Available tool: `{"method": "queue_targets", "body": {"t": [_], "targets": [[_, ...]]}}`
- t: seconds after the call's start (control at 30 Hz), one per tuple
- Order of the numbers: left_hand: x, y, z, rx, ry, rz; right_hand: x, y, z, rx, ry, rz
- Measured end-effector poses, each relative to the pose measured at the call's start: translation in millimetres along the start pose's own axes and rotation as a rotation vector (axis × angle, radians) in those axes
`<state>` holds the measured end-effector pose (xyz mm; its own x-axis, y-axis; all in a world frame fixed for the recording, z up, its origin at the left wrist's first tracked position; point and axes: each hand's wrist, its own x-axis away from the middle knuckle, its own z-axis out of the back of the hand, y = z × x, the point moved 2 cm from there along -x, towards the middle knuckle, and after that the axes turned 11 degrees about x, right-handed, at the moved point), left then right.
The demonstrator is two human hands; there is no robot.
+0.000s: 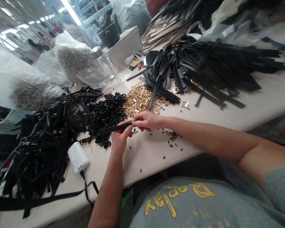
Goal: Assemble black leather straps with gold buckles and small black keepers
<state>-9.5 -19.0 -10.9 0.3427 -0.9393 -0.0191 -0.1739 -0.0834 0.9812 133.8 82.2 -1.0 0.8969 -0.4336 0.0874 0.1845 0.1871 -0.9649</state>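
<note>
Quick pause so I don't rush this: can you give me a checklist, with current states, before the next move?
1. Black strap secured: ok, the left hand grips it and the right hand pinches at its end.
2. Strap end visible for inspection: cannot tell its condition, the fingertips cover it.
3. Gold buckles close by: ok, piled just beyond the hands.
4. Black loops close by: ok, heaped left of the buckles.
5. Small black pieces gathered: not ok, scattered on the table.
6. White device apart from the hands: ok, it lies to their left.
</note>
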Motion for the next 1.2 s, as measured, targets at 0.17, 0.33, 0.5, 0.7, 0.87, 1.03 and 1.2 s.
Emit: {"method": "queue_targets", "body": {"t": [0.17,0.33,0.5,0.7,0.87,1.03,1.2], "targets": [[-1.3,1.3,-0.8,0.022,0.089,0.024,0.9,-2.2,0.0,0.174,0.079,0.024],[-1.3,3.0,-0.9,0.038,0.138,0.118,1.6,-3.5,0.2,0.349,0.113,0.04],[-0.4,1.9,0.5,0.094,0.118,0.175,1.7,-5.4,1.4,0.44,0.177,0.143],[-0.8,-2.2,-0.7,0.094,0.116,0.106,3.1,-6.8,2.7,0.426,0.151,0.186],[1.6,-0.1,-4.0,-0.032,0.09,-0.043,3.8,-7.4,2.0,0.35,0.126,0.142],[0.2,-2.9,-2.8,-0.046,0.081,-0.089,2.6,-6.4,0.4,0.308,0.134,0.154],[0.1,-7.3,-1.9,-0.023,0.057,-0.059,2.3,-4.0,1.3,0.359,0.18,0.124]]}}
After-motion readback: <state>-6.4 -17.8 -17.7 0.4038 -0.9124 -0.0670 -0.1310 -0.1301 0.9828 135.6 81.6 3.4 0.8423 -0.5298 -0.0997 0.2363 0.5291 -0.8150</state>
